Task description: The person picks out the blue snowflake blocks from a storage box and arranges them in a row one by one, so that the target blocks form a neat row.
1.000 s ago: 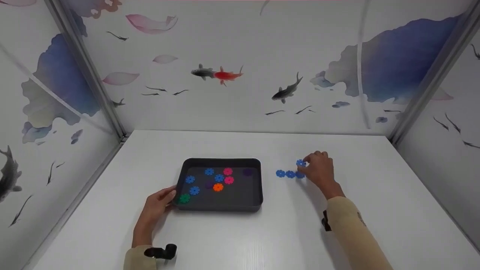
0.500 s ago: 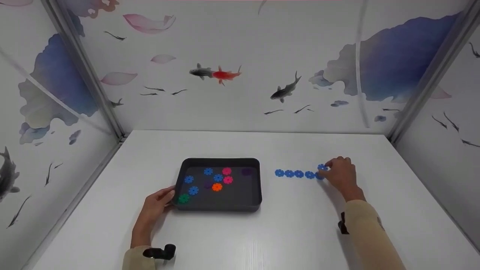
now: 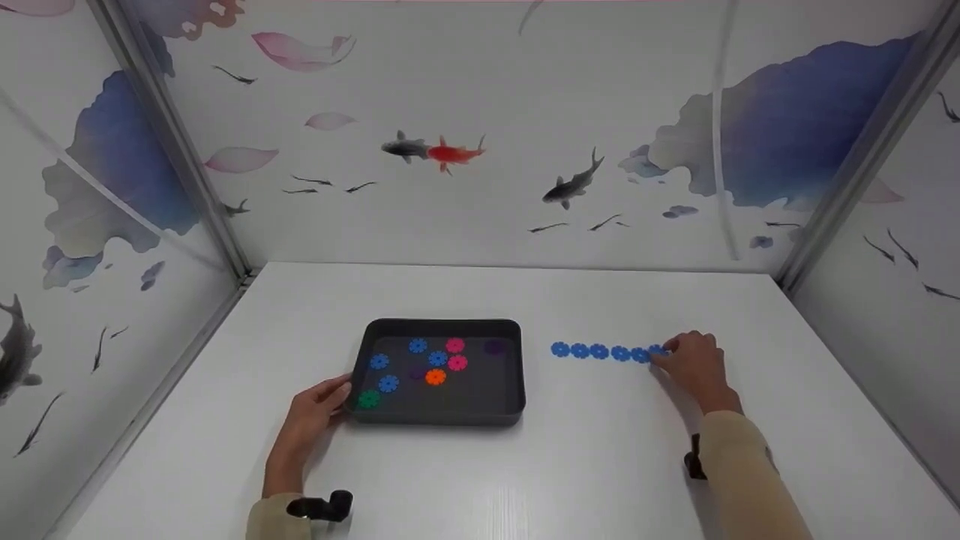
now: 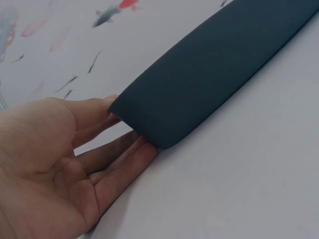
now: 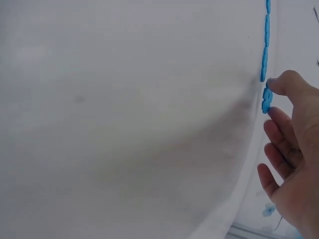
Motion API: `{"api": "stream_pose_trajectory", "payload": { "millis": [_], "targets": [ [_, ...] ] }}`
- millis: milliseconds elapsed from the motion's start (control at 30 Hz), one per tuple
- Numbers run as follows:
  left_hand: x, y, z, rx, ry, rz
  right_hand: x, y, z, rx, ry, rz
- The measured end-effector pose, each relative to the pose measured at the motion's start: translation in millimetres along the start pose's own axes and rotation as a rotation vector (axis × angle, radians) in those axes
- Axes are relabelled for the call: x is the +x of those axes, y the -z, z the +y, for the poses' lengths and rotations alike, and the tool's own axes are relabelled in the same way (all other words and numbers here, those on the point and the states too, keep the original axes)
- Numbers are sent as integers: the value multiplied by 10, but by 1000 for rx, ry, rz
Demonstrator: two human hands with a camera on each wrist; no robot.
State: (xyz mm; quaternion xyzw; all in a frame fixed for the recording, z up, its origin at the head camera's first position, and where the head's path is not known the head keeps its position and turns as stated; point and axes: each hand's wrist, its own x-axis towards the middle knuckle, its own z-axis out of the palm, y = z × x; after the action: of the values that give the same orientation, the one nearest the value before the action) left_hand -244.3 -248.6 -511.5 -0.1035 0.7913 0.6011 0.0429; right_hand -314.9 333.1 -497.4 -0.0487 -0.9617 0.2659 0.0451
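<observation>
- Toward the right of the white desk (image 3: 487, 469), a blue, flower-shaped plastic disc (image 5: 267, 99) is pinched between the thumb and forefinger of the right hand (image 3: 696, 369); the tips are narrow, and the other fingers are loosely bent.
- The pinched disc is held at the right end of a straight row of five matching blue discs (image 3: 598, 351) laid on the desk. Whether its nearest neighbour is touched cannot be told for certain.
- The dark grey rectangular tray (image 3: 480, 394) is gripped at its left end by the left hand (image 3: 306, 416), with the thumb placed against the rim.
- In the tray, four loose blue discs (image 3: 438, 358), two pink discs (image 3: 457, 363), one orange disc (image 3: 436, 376), one green disc (image 3: 368, 398) and two dark purple discs (image 3: 493, 347) are scattered.
- The row could be knocked crooked if the held disc is pushed leftward into its neighbour, or if the end disc is brushed by the fingertips as they are parted.
- The held disc could be tipped or dropped out of line, since so little of it appears to be gripped.
- The tray could be shifted or tilted by an uneven pull at its one held end, and the discs inside slid together.
- The purple discs could be overlooked, being barely distinguished from the dark tray floor.
</observation>
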Motion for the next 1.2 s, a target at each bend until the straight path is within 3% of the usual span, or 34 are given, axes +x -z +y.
{"api": "stream_pose_trajectory", "payload": {
  "millis": [467, 667, 1067, 1200],
  "targets": [
    [-21, 41, 36, 6, 5, 0, -33, 5, 15, 82, -74, -67],
    [-3, 22, 31, -6, 8, 3, 17, 59, -15, 138, -57, -17],
    [-16, 9, 27, -20, 10, 5, 126, 46, -543, 276, 95, 78],
    [-31, -4, 15, -15, 10, 3, 123, 3, -760, 285, 131, 57]
  ]
}}
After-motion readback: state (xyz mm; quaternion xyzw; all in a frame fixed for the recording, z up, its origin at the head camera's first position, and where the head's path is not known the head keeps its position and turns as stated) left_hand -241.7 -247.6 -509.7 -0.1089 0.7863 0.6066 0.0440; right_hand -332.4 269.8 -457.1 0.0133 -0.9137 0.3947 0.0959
